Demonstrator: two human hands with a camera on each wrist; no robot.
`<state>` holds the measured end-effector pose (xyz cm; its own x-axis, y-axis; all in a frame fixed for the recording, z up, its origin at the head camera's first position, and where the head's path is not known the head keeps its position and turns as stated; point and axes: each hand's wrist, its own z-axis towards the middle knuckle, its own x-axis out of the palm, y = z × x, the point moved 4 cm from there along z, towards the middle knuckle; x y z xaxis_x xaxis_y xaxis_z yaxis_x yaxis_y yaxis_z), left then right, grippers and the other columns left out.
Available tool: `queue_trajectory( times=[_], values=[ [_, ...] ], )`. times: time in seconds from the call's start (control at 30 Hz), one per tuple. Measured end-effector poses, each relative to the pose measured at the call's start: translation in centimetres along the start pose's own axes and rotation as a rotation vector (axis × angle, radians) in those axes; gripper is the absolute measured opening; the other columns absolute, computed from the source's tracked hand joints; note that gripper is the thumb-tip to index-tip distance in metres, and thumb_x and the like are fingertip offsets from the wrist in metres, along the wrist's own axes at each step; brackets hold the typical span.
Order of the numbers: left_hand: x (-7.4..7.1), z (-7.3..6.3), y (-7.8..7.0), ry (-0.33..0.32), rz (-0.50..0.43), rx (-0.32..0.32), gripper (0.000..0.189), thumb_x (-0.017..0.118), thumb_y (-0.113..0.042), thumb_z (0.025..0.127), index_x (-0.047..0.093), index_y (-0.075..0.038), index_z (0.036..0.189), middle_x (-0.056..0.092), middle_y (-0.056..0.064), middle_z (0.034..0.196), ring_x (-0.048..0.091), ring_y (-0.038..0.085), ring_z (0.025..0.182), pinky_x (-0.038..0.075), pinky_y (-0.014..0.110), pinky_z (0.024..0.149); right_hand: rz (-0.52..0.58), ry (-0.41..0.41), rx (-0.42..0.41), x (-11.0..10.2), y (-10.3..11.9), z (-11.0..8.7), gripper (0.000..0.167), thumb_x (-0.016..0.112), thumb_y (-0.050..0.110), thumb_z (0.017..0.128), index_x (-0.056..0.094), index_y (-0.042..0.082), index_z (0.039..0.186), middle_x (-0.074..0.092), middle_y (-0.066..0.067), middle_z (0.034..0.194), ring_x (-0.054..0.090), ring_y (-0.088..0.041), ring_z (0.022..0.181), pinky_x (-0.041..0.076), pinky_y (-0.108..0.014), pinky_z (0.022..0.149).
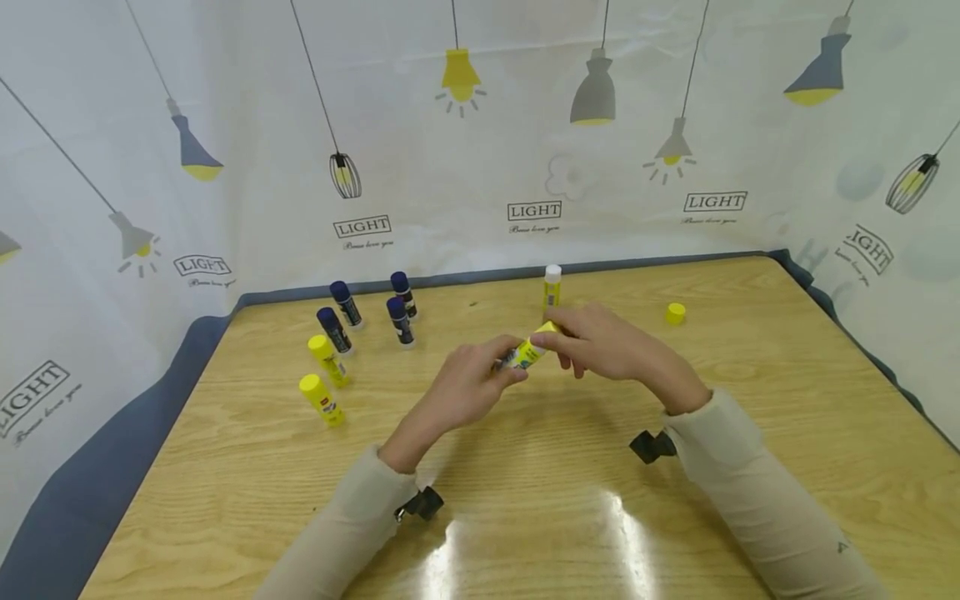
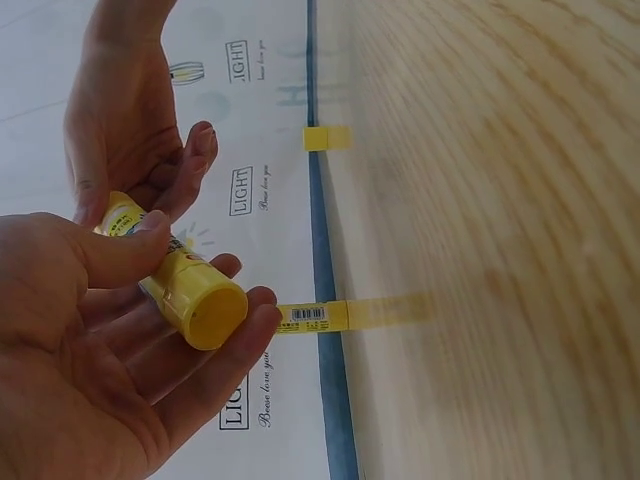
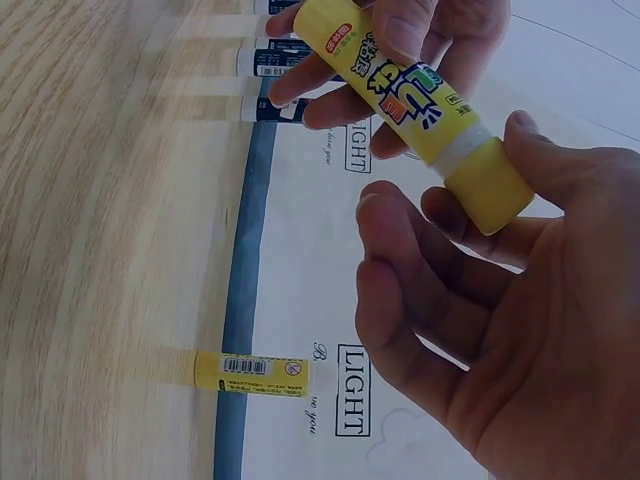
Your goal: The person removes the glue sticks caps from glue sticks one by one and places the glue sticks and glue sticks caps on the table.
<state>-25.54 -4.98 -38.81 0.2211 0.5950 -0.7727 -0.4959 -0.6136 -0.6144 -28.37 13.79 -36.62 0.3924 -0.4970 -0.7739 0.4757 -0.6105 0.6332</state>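
Above the table, both hands hold one yellow glue stick (image 1: 527, 353), tilted. My left hand (image 1: 468, 385) grips its body (image 3: 400, 90) between thumb and fingers. At the other end, the thumb and index finger of my right hand (image 1: 603, 343) pinch the yellow cap (image 3: 488, 187); the other right fingers curl loosely beside it. A white band (image 3: 460, 153) shows between body and cap. Just behind the hands stands another yellow glue stick (image 1: 552, 287), capless, with a white top. A loose yellow cap (image 1: 676, 313) sits on the table to the right.
On the left of the wooden table (image 1: 525, 500) stand two glue sticks with yellow caps, a nearer one (image 1: 321, 400) and a farther one (image 1: 327, 360). Several dark blue glue sticks (image 1: 401, 322) stand behind them. A lamp-printed cloth (image 1: 450, 158) hangs along the back edge.
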Motion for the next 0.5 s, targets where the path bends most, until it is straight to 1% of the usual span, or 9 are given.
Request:
queue_trajectory(
  times=[0.13,0.2,0.33,0.5],
  values=[
    [0.01,-0.04,0.18,0.005,-0.006,-0.014,0.037,0.068,-0.027,0.101,0.065,-0.012,0.135,0.075,0.003,0.105,0.061,0.01,0.073,0.048,0.024,0.064,0.002,0.011,0.002,0.11,-0.05,0.0,0.034,0.048,0.044,0.11,0.06,0.014,0.098,0.067,-0.007,0.076,0.065,-0.017,0.058,0.054,-0.036,0.062],
    [0.05,-0.05,0.24,0.008,-0.018,-0.017,0.036,0.069,-0.025,0.101,0.065,-0.011,0.135,0.076,0.004,0.107,0.064,0.01,0.077,0.051,0.025,0.066,0.002,0.012,0.005,0.12,-0.05,-0.01,0.034,0.048,0.044,0.11,0.059,0.014,0.098,0.067,-0.007,0.077,0.065,-0.017,0.059,0.053,-0.036,0.062],
    [0.17,0.02,0.36,0.019,-0.041,-0.026,0.036,0.067,-0.023,0.102,0.064,-0.012,0.136,0.076,0.006,0.112,0.072,0.014,0.088,0.056,0.029,0.072,-0.003,0.008,0.019,0.09,-0.06,-0.06,0.036,0.047,0.046,0.11,0.058,0.014,0.099,0.066,-0.002,0.076,0.066,-0.018,0.059,0.052,-0.036,0.062],
    [0.25,0.01,0.48,0.037,-0.05,-0.034,0.037,0.065,-0.025,0.103,0.062,-0.013,0.138,0.075,0.007,0.114,0.075,0.019,0.096,0.059,0.031,0.074,-0.004,0.008,0.036,0.07,-0.13,-0.07,0.034,0.048,0.047,0.109,0.057,0.015,0.102,0.068,0.0,0.077,0.066,-0.019,0.06,0.05,-0.036,0.061]
  ],
)
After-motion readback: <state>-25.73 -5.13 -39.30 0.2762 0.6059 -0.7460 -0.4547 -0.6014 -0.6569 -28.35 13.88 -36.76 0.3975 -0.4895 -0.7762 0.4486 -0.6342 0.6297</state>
